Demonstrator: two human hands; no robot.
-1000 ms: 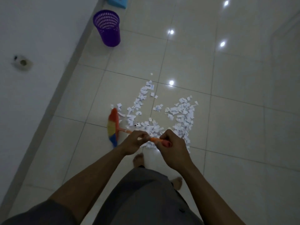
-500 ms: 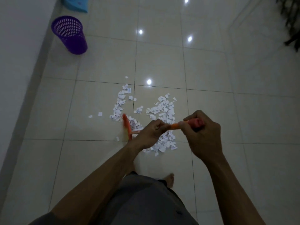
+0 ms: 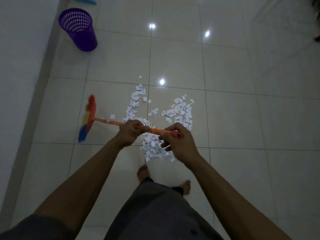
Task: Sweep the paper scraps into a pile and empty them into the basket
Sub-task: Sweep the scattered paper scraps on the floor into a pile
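Change: half a second ago the broom head (image 3: 87,118) stood edge-on at the left fringe of the paper scraps (image 3: 180,111). Now it is swung out to the left, apart from them and blurred with motion.
Meaning: we judge this to be a back-swing for another stroke, so the gathering step is only partly done.
Scraps: they lie on the tiled floor (image 3: 233,75) in two loose bands that join in a denser clump just ahead of our feet. One stray scrap (image 3: 112,116) sits just beside the handle (image 3: 107,121), left of the rest.
Basket: the purple basket (image 3: 78,30) stands upright near the wall (image 3: 20,66), well apart from the scraps. Nothing has been emptied into it yet.
Left hand: our left hand (image 3: 132,131) is curled round the handle partway along, knuckles up.
Right hand: our right hand (image 3: 174,141) grips the handle's red end, fingers wrapped beneath it.
Arms: both forearms reach forward, with the hands near each other over the clump and the handle running leftward between them.
Next: we expect a sweep to the right to catch the stray scrap.
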